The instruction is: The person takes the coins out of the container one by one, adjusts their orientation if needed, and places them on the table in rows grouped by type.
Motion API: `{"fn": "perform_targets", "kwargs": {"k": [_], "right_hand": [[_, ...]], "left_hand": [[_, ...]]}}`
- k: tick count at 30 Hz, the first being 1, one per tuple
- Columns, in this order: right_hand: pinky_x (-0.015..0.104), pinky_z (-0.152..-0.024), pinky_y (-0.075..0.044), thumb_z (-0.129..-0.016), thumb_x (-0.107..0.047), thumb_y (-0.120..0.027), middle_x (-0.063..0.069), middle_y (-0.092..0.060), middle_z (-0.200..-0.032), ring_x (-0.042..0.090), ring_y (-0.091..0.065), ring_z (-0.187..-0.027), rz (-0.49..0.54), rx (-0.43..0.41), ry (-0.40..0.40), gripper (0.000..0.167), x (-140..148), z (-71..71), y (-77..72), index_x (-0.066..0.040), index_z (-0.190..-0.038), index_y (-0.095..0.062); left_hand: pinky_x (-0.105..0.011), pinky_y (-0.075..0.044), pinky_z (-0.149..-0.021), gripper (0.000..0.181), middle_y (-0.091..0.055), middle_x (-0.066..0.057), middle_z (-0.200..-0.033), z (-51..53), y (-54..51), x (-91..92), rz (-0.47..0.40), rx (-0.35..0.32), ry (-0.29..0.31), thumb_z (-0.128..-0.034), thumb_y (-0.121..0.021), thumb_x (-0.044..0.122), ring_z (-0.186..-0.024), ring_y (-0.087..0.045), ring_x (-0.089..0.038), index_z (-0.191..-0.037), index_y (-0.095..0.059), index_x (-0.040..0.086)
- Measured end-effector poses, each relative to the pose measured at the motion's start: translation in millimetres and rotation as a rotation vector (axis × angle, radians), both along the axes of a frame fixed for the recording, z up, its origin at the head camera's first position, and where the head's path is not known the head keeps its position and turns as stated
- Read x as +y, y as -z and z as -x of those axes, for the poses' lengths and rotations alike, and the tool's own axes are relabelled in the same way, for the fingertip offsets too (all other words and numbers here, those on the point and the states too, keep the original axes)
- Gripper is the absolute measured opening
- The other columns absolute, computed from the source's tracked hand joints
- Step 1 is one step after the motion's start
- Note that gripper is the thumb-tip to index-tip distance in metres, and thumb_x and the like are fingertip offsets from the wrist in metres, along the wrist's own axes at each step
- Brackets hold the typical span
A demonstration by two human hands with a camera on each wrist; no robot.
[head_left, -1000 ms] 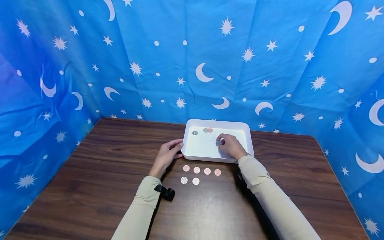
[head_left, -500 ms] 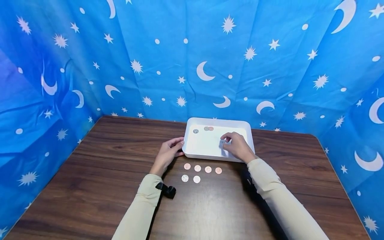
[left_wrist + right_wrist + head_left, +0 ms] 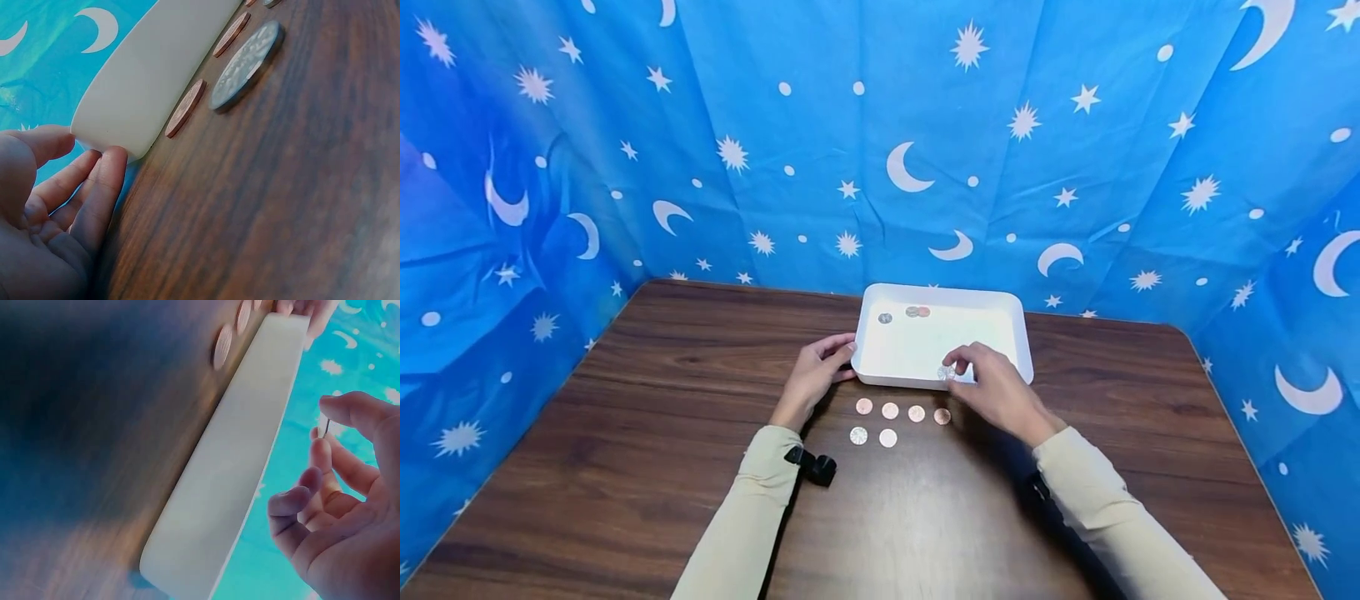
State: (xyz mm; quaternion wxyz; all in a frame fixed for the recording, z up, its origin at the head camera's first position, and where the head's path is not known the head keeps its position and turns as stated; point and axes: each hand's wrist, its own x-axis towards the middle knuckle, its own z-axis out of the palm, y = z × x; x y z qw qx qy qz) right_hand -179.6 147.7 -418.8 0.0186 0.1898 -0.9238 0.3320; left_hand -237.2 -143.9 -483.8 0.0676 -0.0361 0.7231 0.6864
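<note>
My right hand (image 3: pixel 996 392) pinches a silver coin (image 3: pixel 945 372) between thumb and fingertip, above the near wall of the white tray (image 3: pixel 1018 333). In the right wrist view that coin (image 3: pixel 327 427) is seen edge-on. At the tray's left end my left hand (image 3: pixel 814 372) holds the corner; the left wrist view has its thumb at the rim and fingertips against the wall. Inside the tray lie a silver coin (image 3: pixel 885 318) and, farther right, another silver coin (image 3: pixel 912 312) touching a copper coin (image 3: pixel 924 312).
Several copper coins form a row on the wooden table (image 3: pixel 647 433) just in front of the tray, the rightmost copper coin (image 3: pixel 942 417) nearest my right hand. Below them lie two silver coins, one at left (image 3: pixel 858 436), one at right (image 3: pixel 888 437). A blue curtain (image 3: pixel 820 125) hangs behind.
My right hand, coin pinched in it, has gone from over the tray's interior first slightly right, then back toward me to the near wall. The left hand stays at the tray's corner.
</note>
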Motion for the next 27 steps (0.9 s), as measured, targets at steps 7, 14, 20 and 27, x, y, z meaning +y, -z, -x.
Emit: {"fn": "perform_targets", "kwargs": {"k": [7, 14, 20, 27], "right_hand": [[0.032, -0.072, -0.05, -0.091, -0.006, -0.08, 0.001, -0.062, -0.09, 0.016, -0.055, -0.08, -0.021, 0.006, -0.03, 0.019, -10.7, -30.8, 11.3, -0.007, -0.108, -0.074], [0.033, -0.075, -0.055, -0.089, -0.007, -0.083, 0.0, -0.063, -0.092, 0.018, -0.06, -0.084, -0.071, 0.02, -0.079, 0.017, -25.4, -43.9, 24.4, -0.008, -0.104, -0.074], [0.03, -0.072, -0.054, -0.087, -0.005, -0.081, -0.001, -0.062, -0.09, 0.013, -0.058, -0.081, -0.094, -0.002, -0.112, 0.017, -34.5, -47.5, 32.3, -0.008, -0.102, -0.074], [0.033, -0.073, -0.056, -0.086, -0.005, -0.081, -0.001, -0.063, -0.091, 0.014, -0.062, -0.083, -0.11, -0.001, -0.114, 0.016, -40.5, -51.0, 36.2, -0.009, -0.101, -0.075]], "left_hand": [[-0.02, -0.063, -0.081, 0.039, -0.061, -0.024, -0.139, -1.2, 0.3, -2.1, 0.005, -0.005, -0.001, -0.1085, -0.06, 0.015, -0.108, -0.064, -0.016, -0.143, -0.062, -0.002], [-0.021, -0.063, -0.081, 0.038, -0.062, -0.024, -0.138, -0.4, -0.2, -0.7, -0.007, 0.023, 0.007, -0.1084, -0.06, 0.013, -0.109, -0.065, -0.017, -0.142, -0.062, -0.004], [-0.02, -0.063, -0.081, 0.038, -0.062, -0.025, -0.138, -1.8, -2.6, 0.0, -0.021, 0.029, 0.012, -0.1082, -0.06, 0.013, -0.105, -0.065, -0.013, -0.142, -0.062, -0.004], [-0.021, -0.063, -0.081, 0.038, -0.063, -0.024, -0.137, -4.8, -5.3, -0.8, -0.014, 0.031, 0.008, -0.1077, -0.061, 0.013, -0.106, -0.066, -0.015, -0.141, -0.062, -0.004]]}}
